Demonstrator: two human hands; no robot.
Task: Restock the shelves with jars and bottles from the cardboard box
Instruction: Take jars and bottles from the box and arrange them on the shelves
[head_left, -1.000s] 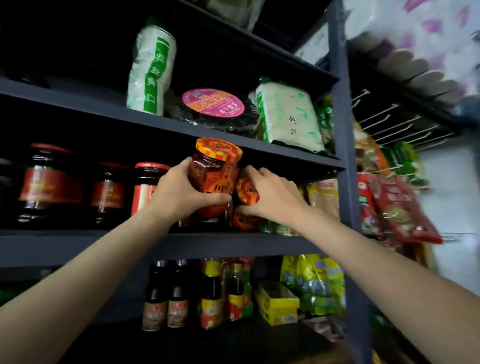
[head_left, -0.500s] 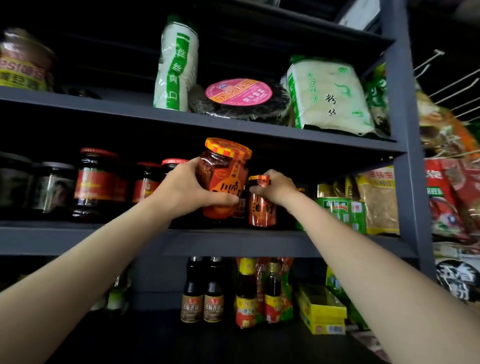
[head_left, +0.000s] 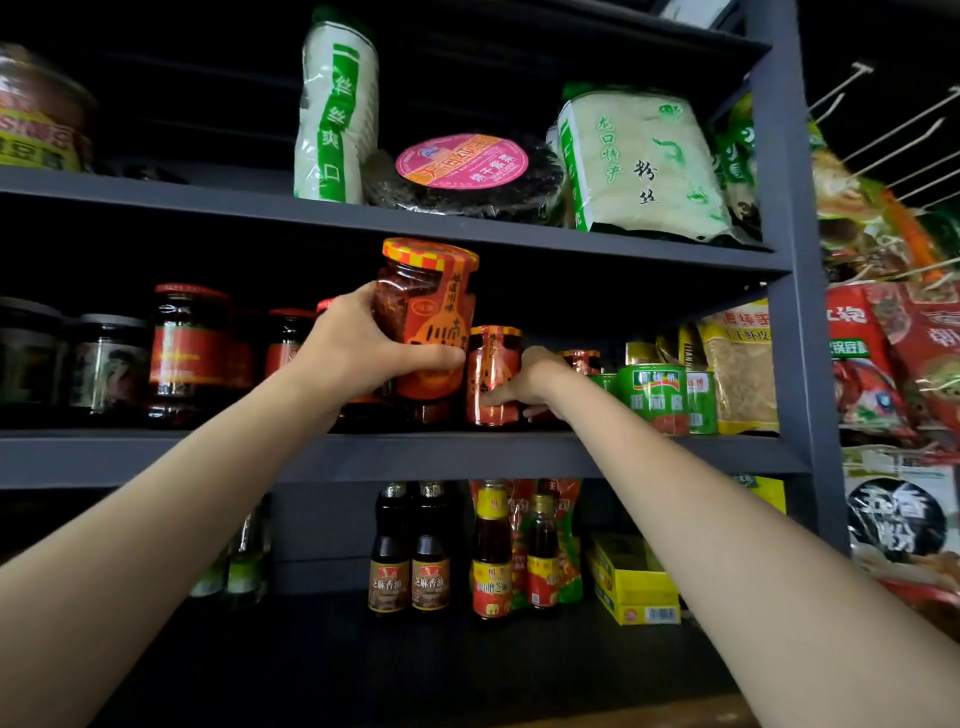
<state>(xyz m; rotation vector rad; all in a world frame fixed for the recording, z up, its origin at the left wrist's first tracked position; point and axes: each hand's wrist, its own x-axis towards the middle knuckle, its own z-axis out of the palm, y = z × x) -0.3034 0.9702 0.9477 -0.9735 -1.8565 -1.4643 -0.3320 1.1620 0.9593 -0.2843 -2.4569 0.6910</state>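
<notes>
Two bare forearms reach up from the bottom corners toward the middle shelf (head_left: 363, 457) of a dark metal rack. Nearest of the held things, the large chili jar (head_left: 423, 317) with an orange-and-yellow checked lid sits in the left hand (head_left: 358, 353), whose fingers and thumb curl round its lower half; it is upright, lifted above the shelf board and just under the shelf above. Just right of it and a little deeper, the right hand (head_left: 535, 382) wraps its fingers round a smaller chili jar (head_left: 491, 374) that stands on the middle shelf. Farther along that shelf sit dark red-labelled jars (head_left: 189, 353) to the left and green cans (head_left: 657, 397) to the right. Below, sesame oil bottles (head_left: 410, 551) stand in a row beside a yellow box (head_left: 634, 587). Above, white noodle packs (head_left: 639, 161) flank a round pink-labelled pack (head_left: 462, 174).
</notes>
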